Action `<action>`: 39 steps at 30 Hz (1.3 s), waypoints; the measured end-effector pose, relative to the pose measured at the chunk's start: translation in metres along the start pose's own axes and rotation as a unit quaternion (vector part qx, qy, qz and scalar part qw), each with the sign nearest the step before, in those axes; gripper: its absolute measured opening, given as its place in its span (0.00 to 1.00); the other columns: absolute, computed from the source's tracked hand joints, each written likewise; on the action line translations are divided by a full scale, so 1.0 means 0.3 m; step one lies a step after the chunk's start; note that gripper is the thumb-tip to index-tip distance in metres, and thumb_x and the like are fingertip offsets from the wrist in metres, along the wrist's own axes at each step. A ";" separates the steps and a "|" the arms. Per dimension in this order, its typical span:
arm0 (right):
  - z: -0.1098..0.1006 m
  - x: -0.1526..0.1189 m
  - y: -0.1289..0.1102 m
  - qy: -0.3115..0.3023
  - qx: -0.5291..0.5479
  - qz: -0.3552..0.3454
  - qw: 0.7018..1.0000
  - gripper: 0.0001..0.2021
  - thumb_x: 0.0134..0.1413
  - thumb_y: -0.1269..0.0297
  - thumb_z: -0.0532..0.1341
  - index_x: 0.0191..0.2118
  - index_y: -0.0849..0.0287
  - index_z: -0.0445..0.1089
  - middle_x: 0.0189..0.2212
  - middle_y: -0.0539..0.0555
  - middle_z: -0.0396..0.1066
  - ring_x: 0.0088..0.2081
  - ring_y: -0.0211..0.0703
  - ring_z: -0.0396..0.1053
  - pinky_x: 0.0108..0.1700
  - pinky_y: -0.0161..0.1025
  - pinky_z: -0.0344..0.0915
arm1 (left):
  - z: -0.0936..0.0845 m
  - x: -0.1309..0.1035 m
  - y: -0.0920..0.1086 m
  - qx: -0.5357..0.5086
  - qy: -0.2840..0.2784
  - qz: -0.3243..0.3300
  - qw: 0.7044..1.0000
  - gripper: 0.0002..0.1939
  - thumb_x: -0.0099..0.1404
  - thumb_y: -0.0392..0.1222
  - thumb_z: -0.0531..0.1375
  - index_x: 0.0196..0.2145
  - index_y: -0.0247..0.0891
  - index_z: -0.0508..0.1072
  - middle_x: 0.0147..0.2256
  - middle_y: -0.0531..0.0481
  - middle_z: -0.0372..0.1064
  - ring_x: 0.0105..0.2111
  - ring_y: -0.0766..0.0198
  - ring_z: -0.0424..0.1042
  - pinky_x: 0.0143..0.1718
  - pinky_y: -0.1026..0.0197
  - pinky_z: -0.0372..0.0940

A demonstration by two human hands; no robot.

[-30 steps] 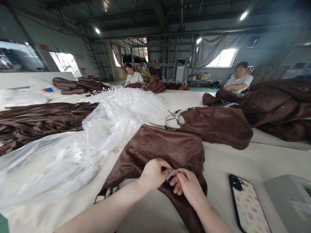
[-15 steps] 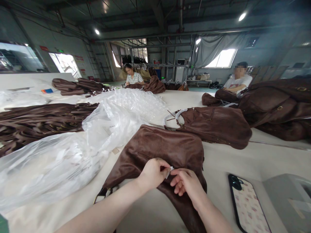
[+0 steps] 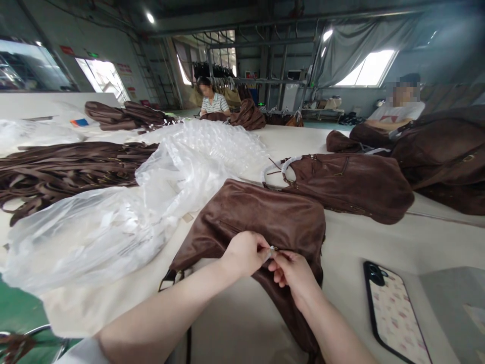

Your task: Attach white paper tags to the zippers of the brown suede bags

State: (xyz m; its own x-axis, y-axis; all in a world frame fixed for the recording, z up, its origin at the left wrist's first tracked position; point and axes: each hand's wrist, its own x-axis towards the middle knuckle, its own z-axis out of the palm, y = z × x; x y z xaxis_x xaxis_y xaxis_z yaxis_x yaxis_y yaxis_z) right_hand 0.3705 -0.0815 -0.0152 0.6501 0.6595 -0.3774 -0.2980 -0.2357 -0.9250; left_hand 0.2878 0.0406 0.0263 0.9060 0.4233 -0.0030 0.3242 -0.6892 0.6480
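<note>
A brown leather bag [image 3: 273,212] lies flat on the pale table, its strap curving down toward me. Over its lower edge my left hand [image 3: 248,253] pinches a small white piece [image 3: 272,248], perhaps paper or film. My right hand [image 3: 290,270] meets it from the right, thumb and forefinger pressed together at the same white piece, the other fingers curled. A small brass-coloured bit shows beside the fingertips. Behind lies a second brown bag [image 3: 352,184] with white-wrapped handles [image 3: 291,164].
Clear plastic wrap [image 3: 182,172] spreads at left beside brown straps [image 3: 76,169]. A patterned phone [image 3: 396,313] lies at right, near a grey object [image 3: 454,298]. More brown bags [image 3: 443,151] are piled at back right. Two people [image 3: 214,103] sit beyond the table.
The view has tilted down and shifted slightly left. My right thumb and forefinger have closed at the white piece, and less of it shows between my hands.
</note>
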 end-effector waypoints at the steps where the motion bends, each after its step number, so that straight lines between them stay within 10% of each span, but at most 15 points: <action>1: 0.002 -0.001 0.000 0.007 0.005 -0.005 1.000 0.12 0.46 0.57 0.60 0.26 0.63 0.69 0.18 0.50 0.70 0.13 0.29 0.60 0.13 0.26 0.52 | -0.001 -0.011 0.017 0.053 0.021 0.014 0.998 0.10 0.59 0.38 0.56 0.28 0.39 0.77 0.30 0.49 0.75 0.31 0.62 0.71 0.33 0.63 0.63; 20: -0.008 -0.008 -0.016 0.007 0.109 -0.008 0.994 0.16 0.41 0.54 0.63 0.17 0.61 0.64 0.10 0.46 0.61 0.10 0.29 0.56 0.11 0.28 0.47 | 0.036 -0.087 0.109 0.344 -0.042 0.177 0.921 0.10 0.65 0.31 0.52 0.42 0.31 0.72 0.37 0.42 0.69 0.38 0.56 0.70 0.37 0.57 0.67; 27: -0.001 -0.001 -0.012 0.033 0.073 -0.010 0.997 0.15 0.40 0.53 0.63 0.20 0.60 0.65 0.12 0.45 0.62 0.10 0.29 0.55 0.11 0.28 0.47 | -0.005 -0.040 0.047 0.055 0.025 0.014 0.998 0.17 0.70 0.40 0.44 0.33 0.36 0.71 0.28 0.48 0.72 0.26 0.65 0.71 0.30 0.64 0.65; 32: 0.002 0.004 0.003 0.023 -0.004 -0.020 1.000 0.14 0.45 0.54 0.59 0.21 0.60 0.66 0.13 0.46 0.64 0.11 0.29 0.56 0.12 0.28 0.49 | 0.017 -0.012 0.010 -0.125 -0.110 -0.087 0.982 0.21 0.67 0.50 0.45 0.28 0.35 0.70 0.26 0.47 0.73 0.23 0.64 0.73 0.20 0.67 0.62; 39: -0.006 0.011 0.006 0.021 -0.086 -0.040 0.995 0.15 0.50 0.54 0.55 0.22 0.60 0.66 0.13 0.47 0.65 0.10 0.30 0.57 0.11 0.28 0.48 | 0.044 -0.006 -0.019 -0.220 -0.126 -0.076 0.964 0.16 0.61 0.48 0.50 0.27 0.35 0.70 0.27 0.47 0.73 0.28 0.62 0.74 0.24 0.66 0.66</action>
State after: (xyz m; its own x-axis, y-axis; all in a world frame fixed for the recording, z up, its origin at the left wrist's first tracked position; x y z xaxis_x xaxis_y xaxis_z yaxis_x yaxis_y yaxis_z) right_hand 0.3734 -0.0809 -0.0181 0.6963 0.6516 -0.3011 -0.1228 -0.3052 -0.9443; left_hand 0.2880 0.0360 0.0126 0.9125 0.3051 -0.2726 0.3619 -0.2909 0.8857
